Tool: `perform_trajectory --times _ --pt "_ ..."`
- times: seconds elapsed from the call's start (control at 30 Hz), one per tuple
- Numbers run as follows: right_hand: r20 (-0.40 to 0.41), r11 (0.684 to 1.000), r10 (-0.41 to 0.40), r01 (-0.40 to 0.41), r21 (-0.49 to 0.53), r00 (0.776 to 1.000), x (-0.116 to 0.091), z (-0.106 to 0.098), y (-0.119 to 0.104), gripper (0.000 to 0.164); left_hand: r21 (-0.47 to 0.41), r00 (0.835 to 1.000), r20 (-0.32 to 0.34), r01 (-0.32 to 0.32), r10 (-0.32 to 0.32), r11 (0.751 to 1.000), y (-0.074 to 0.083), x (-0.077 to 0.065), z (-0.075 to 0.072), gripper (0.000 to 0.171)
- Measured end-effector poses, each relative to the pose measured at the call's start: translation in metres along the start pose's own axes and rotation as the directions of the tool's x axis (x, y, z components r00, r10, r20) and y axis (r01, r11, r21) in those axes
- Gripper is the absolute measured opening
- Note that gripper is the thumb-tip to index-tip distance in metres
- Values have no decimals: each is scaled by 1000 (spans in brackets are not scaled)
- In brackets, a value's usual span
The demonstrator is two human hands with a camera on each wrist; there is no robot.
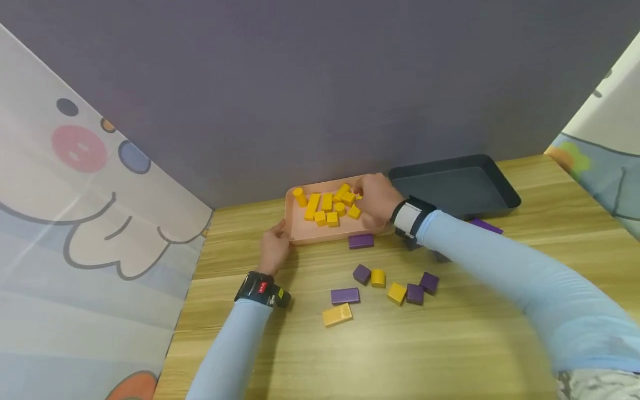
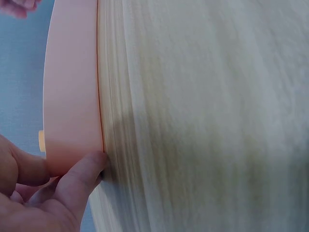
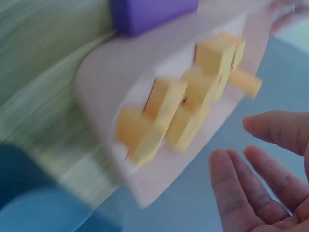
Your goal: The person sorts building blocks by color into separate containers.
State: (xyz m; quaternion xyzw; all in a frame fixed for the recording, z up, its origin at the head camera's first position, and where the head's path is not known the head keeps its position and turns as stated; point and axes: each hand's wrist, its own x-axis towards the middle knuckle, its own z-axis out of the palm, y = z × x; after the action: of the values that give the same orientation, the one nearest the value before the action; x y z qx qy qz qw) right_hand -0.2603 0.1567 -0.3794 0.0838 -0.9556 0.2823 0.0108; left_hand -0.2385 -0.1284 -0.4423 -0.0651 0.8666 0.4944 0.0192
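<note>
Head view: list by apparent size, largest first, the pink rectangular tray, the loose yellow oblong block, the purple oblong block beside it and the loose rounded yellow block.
1. Pink rectangular tray, partly covered by the right hand.
2. Yellow oblong block and purple oblong block: too alike to rank.
3. Rounded yellow block.

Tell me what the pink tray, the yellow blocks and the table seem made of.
Pink tray: likely plastic, smooth, fairly matte; thin walls, rounded corners.
Yellow blocks: perhaps painted wood or plastic; even colour, some sheen.
Table: wood or wood-look laminate, slightly shiny; grain streaks show.
</note>
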Motion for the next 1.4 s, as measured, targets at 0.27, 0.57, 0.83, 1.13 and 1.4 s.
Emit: perform_trajectory --times 0.27,0.57,0.83,1.13,1.4 --pt "-11 985 170 -170 -40 985 -20 -33 31 39 0 1000 1 7 -7 1000 0 2 0 50" --pt "135 960 275 -279 7 952 -22 -10 39 19 -71 998 33 53 -50 996 -2 -3 -4 55" --pt "94 971 239 -238 -26 966 -15 5 43 17 201 984 -43 -159 171 967 16 -42 -14 61" --pt "88 967 255 -256 -6 963 -13 0 46 13 486 940 297 -299 167 821 29 -152 23 93" --pt "89 957 286 -289 22 954 -8 8 48 12 612 888 374 -454 268 648 6 -192 53 109"
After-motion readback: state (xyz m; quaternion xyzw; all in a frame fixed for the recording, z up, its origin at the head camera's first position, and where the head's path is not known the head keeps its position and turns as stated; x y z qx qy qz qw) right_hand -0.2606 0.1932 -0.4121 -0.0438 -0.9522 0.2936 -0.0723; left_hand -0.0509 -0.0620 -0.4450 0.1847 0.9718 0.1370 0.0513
